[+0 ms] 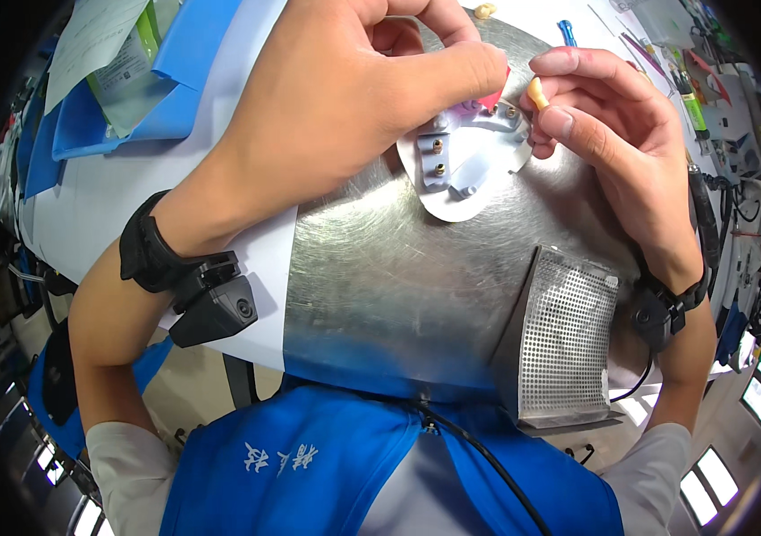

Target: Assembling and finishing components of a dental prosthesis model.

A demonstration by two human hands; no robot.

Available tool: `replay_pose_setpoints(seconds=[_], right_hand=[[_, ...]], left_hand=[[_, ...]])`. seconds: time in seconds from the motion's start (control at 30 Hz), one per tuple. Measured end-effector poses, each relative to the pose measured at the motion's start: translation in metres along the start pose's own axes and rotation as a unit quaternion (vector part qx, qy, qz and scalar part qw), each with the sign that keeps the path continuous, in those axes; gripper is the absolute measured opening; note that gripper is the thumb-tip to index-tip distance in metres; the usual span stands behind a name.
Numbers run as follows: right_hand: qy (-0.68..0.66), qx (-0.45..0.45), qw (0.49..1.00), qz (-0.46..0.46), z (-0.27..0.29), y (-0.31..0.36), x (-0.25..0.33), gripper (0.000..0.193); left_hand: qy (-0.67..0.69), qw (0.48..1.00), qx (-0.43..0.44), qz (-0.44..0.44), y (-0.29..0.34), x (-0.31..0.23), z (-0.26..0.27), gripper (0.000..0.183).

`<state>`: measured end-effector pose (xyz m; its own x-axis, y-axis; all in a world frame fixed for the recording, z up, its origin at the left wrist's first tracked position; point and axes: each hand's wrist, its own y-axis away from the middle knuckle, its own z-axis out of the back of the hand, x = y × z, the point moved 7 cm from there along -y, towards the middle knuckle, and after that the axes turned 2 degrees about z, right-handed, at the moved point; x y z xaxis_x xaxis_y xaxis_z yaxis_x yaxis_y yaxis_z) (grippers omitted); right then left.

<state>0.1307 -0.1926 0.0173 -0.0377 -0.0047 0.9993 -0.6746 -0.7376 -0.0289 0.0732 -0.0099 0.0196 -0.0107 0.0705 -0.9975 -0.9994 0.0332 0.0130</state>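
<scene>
Pinched between the thumb and index finger of my right hand is a small tooth-coloured dental crown. My left hand is closed at the thumb and fingers, with a thin red piece showing at the thumb tip. Just below that red piece lies a pale round dental model on the metal surface. It carries grey blocks with gold-coloured posts and a pinkish part beside them. The left hand covers the model's upper edge. A narrow gap separates the crown from the model.
Beyond my fingers lie another tooth-coloured piece and a blue-handled tool. A perforated metal grille stands at the near right of the steel bench top. Blue trays with papers and packets sit at the far left.
</scene>
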Motion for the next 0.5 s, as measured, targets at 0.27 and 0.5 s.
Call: replay_pose_setpoints(seconds=[0.27, 0.5], right_hand=[[0.029, -0.019, 0.999, -0.003, 0.004, 0.006, -0.004, 0.03], [0.096, -0.049, 0.993, 0.053, -0.005, 0.005, 0.006, 0.018]], left_hand=[[-0.027, 0.999, 0.029, 0.004, 0.001, -0.004, 0.001, 0.011], [-0.118, 0.991, -0.023, -0.065, 0.007, -0.011, -0.004, 0.012]])
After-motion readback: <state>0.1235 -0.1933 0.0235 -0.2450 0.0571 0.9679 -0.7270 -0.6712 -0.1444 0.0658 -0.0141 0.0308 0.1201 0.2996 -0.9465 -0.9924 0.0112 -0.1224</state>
